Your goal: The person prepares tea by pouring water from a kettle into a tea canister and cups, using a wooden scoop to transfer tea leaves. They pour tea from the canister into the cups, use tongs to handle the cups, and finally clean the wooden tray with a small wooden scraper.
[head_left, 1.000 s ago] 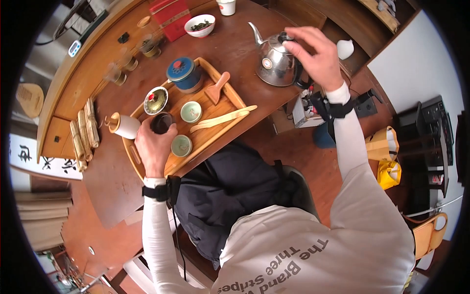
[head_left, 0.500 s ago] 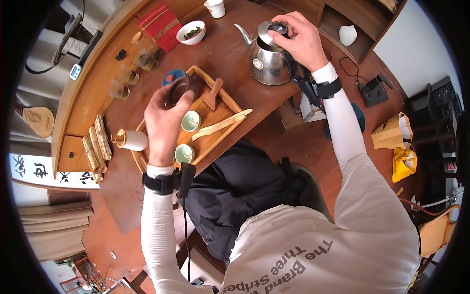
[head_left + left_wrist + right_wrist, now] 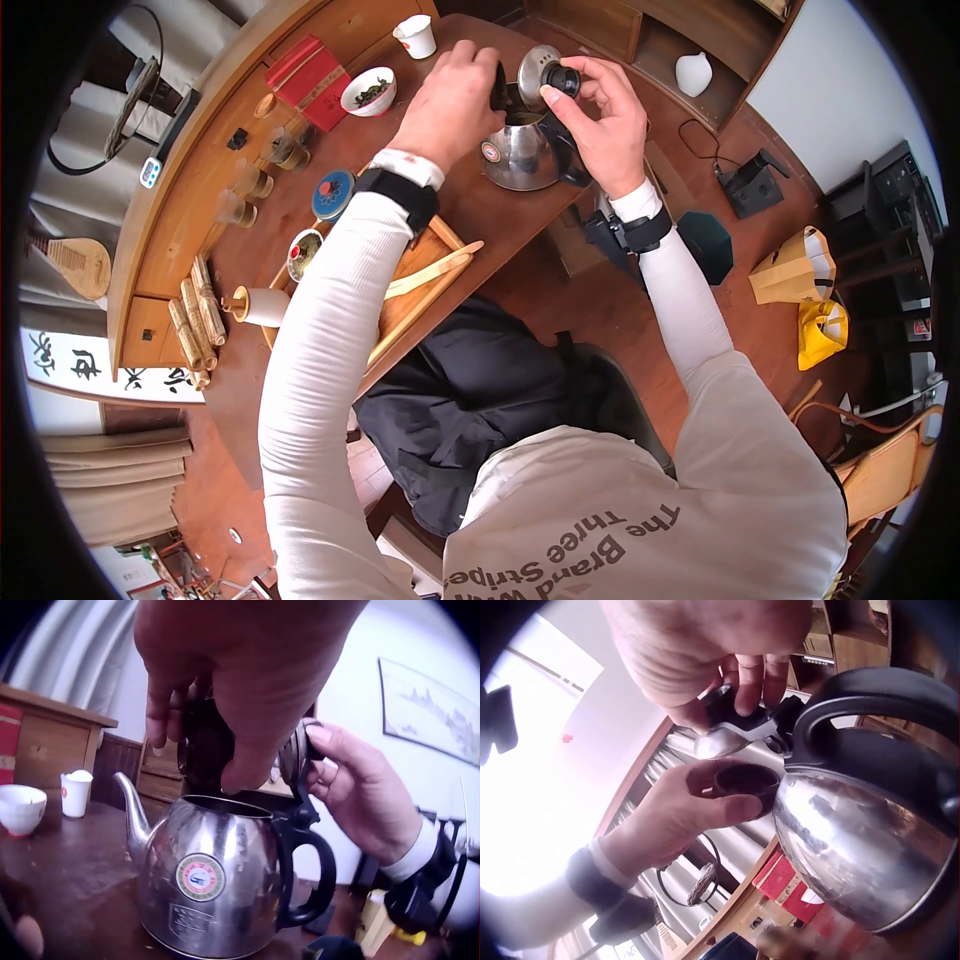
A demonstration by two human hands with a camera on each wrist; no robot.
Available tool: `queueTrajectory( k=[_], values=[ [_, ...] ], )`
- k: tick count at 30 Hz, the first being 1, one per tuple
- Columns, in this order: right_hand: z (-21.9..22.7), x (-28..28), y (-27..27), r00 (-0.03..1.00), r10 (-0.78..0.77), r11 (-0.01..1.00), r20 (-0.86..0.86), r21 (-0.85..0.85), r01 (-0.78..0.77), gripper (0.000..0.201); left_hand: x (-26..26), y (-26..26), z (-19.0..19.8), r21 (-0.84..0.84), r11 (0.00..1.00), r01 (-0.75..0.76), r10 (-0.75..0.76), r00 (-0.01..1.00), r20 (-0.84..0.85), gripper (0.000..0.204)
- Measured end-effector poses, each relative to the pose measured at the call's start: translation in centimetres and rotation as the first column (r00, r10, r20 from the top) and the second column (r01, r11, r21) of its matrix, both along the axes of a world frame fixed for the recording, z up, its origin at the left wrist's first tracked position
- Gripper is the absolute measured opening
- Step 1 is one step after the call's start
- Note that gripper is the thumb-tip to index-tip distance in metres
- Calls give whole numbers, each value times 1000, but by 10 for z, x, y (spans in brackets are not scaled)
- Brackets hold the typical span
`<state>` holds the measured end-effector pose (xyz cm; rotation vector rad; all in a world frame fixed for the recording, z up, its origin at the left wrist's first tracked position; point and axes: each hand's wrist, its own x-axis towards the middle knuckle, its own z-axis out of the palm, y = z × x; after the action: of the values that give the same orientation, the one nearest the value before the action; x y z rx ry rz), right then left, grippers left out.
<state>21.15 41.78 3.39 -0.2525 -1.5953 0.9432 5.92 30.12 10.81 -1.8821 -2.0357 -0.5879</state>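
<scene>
My left hand (image 3: 452, 108) grips a dark brown cup (image 3: 746, 780) and tips it over the mouth of the steel kettle (image 3: 210, 877). In the left wrist view the cup is mostly hidden behind that hand. With thumb and fingers, my right hand (image 3: 607, 125) pinches the black knob (image 3: 562, 78) of the kettle's hinged lid (image 3: 537, 70), which stands raised. The kettle sits upright on the table, its spout on the left and its black handle (image 3: 885, 682) on the right.
My left sleeve covers part of the wooden tray (image 3: 425, 248) and its wooden tongs (image 3: 437, 270). Beyond it stand a blue lidded jar (image 3: 332, 193) and a red-knobbed lidded bowl (image 3: 303, 255). Left of the kettle are a leaf-filled white bowl (image 3: 369, 92), a white cup (image 3: 415, 37) and a red box (image 3: 308, 82).
From the tray, my left hand has lifted the dark cup and carried it right to the kettle. My right hand has raised the kettle's lid.
</scene>
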Motion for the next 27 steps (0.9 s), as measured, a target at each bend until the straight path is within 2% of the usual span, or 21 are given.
queueTrajectory(
  k=[1,3,4,8,13,15,16,18,19,20,21,23,24,25,27],
  values=[
    [0,0,-1,1000,2,1000,1,3,-2,36,1,5,1,3,1000,-2,2,1000,1,57],
    [0,-1,-3,1000,-21,1000,-19,-3,21,36,0,12,2,-59,995,79,-89,977,-192,50],
    [-1,-2,-3,1000,-14,1000,-19,-1,14,36,-1,15,0,28,991,130,-118,958,-262,47],
    [-5,-5,-3,999,-29,999,-45,-21,28,36,-4,11,-2,8,987,158,-146,932,-331,47],
    [-5,-4,-6,998,7,999,-58,-50,-10,35,-8,5,-6,77,972,221,-188,931,-312,42],
    [-6,-5,-5,996,48,997,-78,-56,-53,34,-7,2,-8,66,988,143,-115,943,-314,68],
    [-5,-4,-6,997,39,997,-63,-59,-42,34,-6,-2,-9,82,991,105,-82,964,-253,67],
    [-7,-5,-2,999,30,997,-36,-64,-33,35,-5,-13,-12,174,985,-14,12,1000,12,64],
    [-8,-7,-1,997,53,995,-59,-76,-57,35,-4,-18,-16,228,968,-103,70,987,146,64],
    [-9,-8,0,999,17,999,-35,-33,-18,34,-4,-25,-20,297,934,-200,114,952,283,63],
    [-6,-8,0,1000,-21,1000,-14,10,21,33,-5,-33,-23,260,914,-310,164,871,462,62],
    [1,-11,-1,997,-55,997,56,65,51,32,9,-69,-19,220,867,-446,223,743,631,72],
    [4,-12,0,994,-42,996,101,78,34,33,9,-86,-25,223,841,-492,223,693,686,73],
    [6,-13,2,989,-32,996,147,90,18,34,12,-104,-30,158,809,-566,284,611,739,71],
    [10,-20,8,967,-23,992,254,128,-11,36,19,-149,-33,142,779,-611,286,548,786,65]
  ],
)
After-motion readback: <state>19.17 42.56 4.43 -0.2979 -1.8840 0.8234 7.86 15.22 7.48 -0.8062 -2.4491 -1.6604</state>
